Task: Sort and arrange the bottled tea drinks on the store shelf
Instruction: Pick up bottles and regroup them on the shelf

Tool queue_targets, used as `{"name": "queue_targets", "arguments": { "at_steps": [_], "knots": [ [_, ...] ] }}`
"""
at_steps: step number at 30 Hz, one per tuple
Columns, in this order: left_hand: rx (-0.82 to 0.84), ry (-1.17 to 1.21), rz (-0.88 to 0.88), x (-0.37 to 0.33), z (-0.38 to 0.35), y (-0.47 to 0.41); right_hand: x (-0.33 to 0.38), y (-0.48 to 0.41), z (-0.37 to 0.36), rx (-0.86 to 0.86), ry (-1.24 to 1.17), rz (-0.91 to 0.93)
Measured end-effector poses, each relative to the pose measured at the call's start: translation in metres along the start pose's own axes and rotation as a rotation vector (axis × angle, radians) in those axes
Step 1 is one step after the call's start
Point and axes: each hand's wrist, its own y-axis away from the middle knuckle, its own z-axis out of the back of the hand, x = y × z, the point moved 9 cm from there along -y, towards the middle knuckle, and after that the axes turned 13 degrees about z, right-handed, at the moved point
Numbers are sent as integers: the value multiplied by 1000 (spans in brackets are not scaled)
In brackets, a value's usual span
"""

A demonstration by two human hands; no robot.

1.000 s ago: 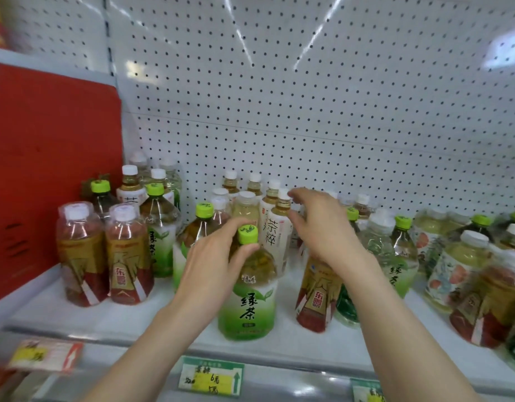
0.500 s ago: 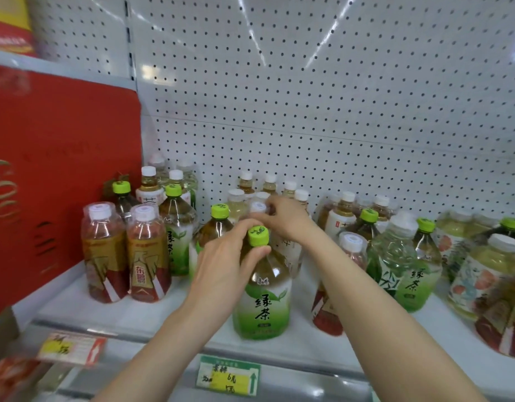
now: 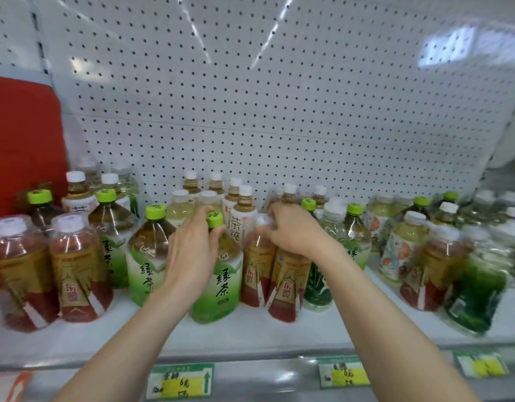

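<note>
My left hand (image 3: 192,250) grips the neck of a green-capped green tea bottle (image 3: 221,282) standing upright at the shelf's front centre. My right hand (image 3: 294,230) is closed over the tops of two red-and-gold labelled tea bottles (image 3: 285,285) just to its right; their caps are hidden under my fingers. A second green tea bottle (image 3: 146,253) stands left of my left hand. A white-labelled tea bottle (image 3: 243,221) rises behind, between my hands.
Two more red-and-gold bottles (image 3: 73,265) stand at the front left beside a red side panel (image 3: 24,134). Mixed green, floral and red bottles (image 3: 401,250) crowd the right. White pegboard (image 3: 250,97) backs the shelf. Price tags (image 3: 179,381) line the shelf's front edge (image 3: 265,352).
My right hand came forward and right from the white-capped bottles at the back onto the red-and-gold bottles. My left hand stays on the green tea bottle. The view shifted closer.
</note>
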Motion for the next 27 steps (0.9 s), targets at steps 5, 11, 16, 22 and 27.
{"name": "queue_targets", "arguments": {
  "at_steps": [5, 11, 16, 22, 27],
  "knots": [
    [0, -28, 19, -4, -22, -28, -6, 4, 1, -48, 6, -17],
    [-8, -54, 78, 4, -30, -58, 1, 13, 9, -33, -15, 17],
    [-150, -51, -170, -36, -21, -61, -56, 35, 109, -571, -266, 39],
    [344, 25, -265, -110, -100, -96, -179, -10, 78, -188, -191, -275],
    [607, -126, -170, -118, -168, -117, -197, -43, 25, 47, -132, -245]
  ]
}}
